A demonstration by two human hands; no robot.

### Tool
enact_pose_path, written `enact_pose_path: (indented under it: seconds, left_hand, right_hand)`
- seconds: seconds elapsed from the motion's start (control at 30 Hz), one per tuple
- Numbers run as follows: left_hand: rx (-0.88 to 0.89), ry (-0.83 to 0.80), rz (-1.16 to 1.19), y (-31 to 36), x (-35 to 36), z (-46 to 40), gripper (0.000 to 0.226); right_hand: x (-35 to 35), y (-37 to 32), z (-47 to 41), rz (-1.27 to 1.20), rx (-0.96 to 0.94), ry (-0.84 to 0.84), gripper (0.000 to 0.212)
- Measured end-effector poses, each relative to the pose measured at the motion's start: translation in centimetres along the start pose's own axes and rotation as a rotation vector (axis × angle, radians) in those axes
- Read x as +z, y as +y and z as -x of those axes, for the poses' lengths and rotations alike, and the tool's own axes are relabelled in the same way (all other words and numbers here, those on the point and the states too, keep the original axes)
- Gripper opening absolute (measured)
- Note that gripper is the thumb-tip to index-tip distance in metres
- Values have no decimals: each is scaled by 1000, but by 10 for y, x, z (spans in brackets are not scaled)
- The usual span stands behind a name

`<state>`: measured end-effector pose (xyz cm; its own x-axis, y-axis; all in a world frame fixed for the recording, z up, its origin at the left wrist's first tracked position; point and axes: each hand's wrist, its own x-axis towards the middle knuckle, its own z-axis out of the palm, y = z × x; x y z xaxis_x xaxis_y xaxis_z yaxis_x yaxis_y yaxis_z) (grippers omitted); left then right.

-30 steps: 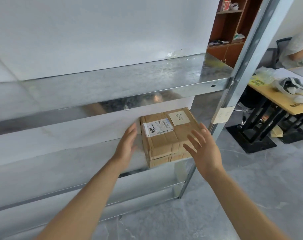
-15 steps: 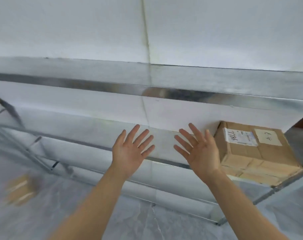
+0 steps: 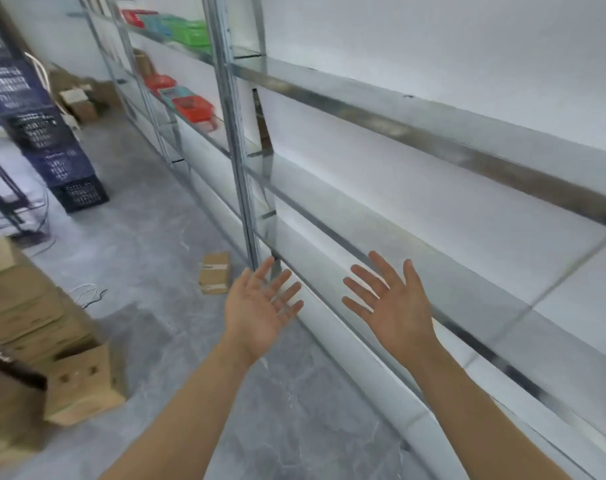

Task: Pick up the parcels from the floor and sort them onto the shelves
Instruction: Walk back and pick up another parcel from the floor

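1. My left hand [image 3: 260, 308] and right hand [image 3: 391, 306] are spread wide, palms up, holding nothing.
2. A cardboard parcel [image 3: 214, 277] lies on the grey floor [image 3: 149, 244] beside the metal shelves [image 3: 381, 233].

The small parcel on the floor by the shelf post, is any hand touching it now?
No, the small parcel lies alone on the floor, and the left hand and right hand are open and empty, apart from it.

I'm seeing grey marbled floor [image 3: 149, 216] stretching ahead, white wall [image 3: 433, 46] running alongside, dark blue crates [image 3: 48, 147] standing stacked at left.
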<state>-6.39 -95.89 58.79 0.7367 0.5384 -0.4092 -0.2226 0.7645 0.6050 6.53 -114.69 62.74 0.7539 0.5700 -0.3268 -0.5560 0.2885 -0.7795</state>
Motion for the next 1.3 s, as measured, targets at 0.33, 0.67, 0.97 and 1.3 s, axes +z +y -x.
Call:
enact_pose_path:
  seconds: [0.33, 0.67, 0.97, 1.3]
  left_hand:
    - [203, 208, 106, 138, -129, 7, 52]
    - [322, 346, 77, 211, -165, -48, 48]
    - [257, 389, 18, 262, -138, -184, 48]
    - [268, 410, 65, 314, -126, -278, 47]
  right_hand:
    - [162, 79, -77, 105, 150, -261, 63]
    - [255, 111, -193, 112, 237, -445, 61]
    - [272, 104, -346, 43, 300, -385, 62]
    - [319, 83, -449, 100, 315, -408, 64]
